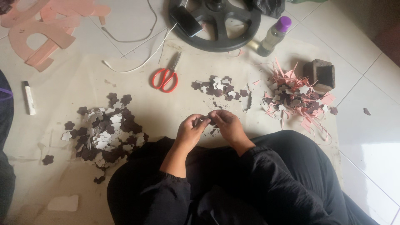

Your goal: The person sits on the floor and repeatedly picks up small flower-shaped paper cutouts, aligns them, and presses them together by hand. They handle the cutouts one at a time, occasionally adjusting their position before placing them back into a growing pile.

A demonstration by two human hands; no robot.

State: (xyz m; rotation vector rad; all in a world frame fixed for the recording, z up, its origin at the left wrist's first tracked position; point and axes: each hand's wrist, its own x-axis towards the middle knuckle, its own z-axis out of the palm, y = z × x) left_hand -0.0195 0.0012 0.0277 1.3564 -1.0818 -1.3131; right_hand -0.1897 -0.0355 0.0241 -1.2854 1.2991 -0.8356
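Observation:
My left hand [191,130] and my right hand [227,125] meet in front of my lap, fingertips pinched together on a small dark brown flower-shaped cutout [209,119]. Both arms are in black sleeves. A big heap of brown and white flower cutouts [104,132] lies to the left of my hands. A smaller heap of the same cutouts [218,87] lies just beyond them. Red-handled scissors [166,77] rest farther out on the pale sheet [83,83].
Pink paper scraps mixed with cutouts [293,98] pile up at the right beside a small brown box [321,73]. A clear bottle with a purple cap [273,36], a black wheel-shaped base [214,23] with a phone [186,21] and white cable lie beyond. A white marker [29,98] lies left.

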